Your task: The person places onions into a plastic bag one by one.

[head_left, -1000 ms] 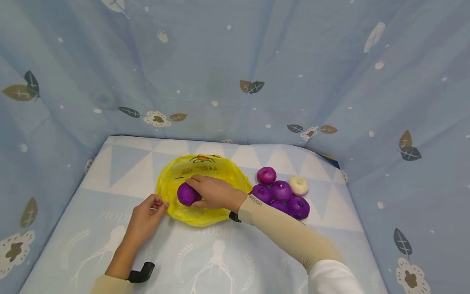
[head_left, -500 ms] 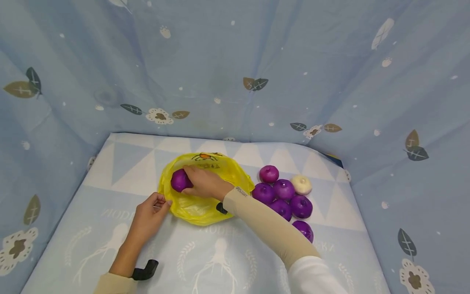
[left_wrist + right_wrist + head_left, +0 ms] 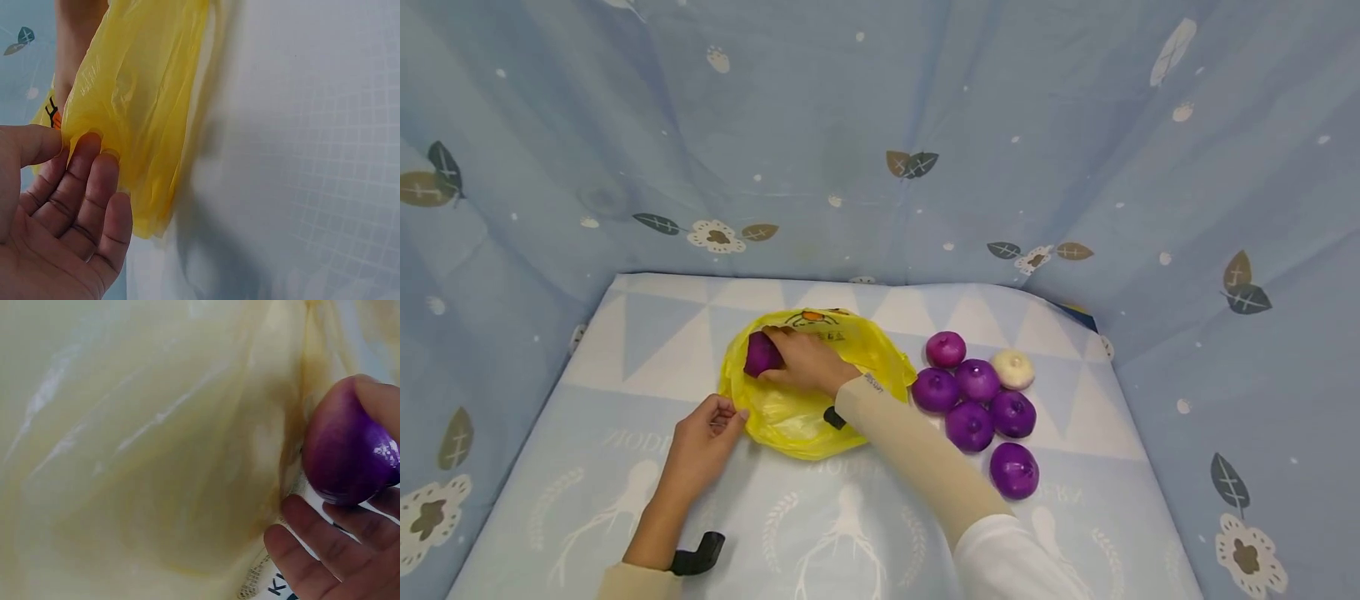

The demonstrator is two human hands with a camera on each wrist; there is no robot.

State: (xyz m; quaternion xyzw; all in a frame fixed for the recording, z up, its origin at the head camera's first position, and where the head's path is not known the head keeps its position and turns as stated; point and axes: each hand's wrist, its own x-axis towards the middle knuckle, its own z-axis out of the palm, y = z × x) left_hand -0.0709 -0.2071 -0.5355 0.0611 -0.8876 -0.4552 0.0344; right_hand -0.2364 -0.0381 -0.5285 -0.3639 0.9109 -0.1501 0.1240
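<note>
A yellow plastic bag (image 3: 790, 421) lies with its mouth spread wide, left of the table's middle. My left hand (image 3: 703, 442) pinches the bag's near left rim between thumb and fingertips; the left wrist view shows the thin film (image 3: 144, 94) caught there. Inside the mouth, my right hand (image 3: 808, 358) grips a purple onion (image 3: 762, 353) against the bag's left inner side. Seen from the right wrist, the thumb and fingers hold the shiny onion (image 3: 347, 447) beside the bag's wall.
Right of the bag sits a cluster of several purple onions (image 3: 976, 381) with one white onion (image 3: 1013, 369). Another purple onion (image 3: 1014, 471) lies nearer the front. A blue patterned curtain (image 3: 850, 125) encloses the table (image 3: 655, 333) at the back and sides.
My right hand has carried the purple onion left and deeper into the bag. The right forearm has shifted left, uncovering the front onion. The left hand keeps its pinch on the rim.
</note>
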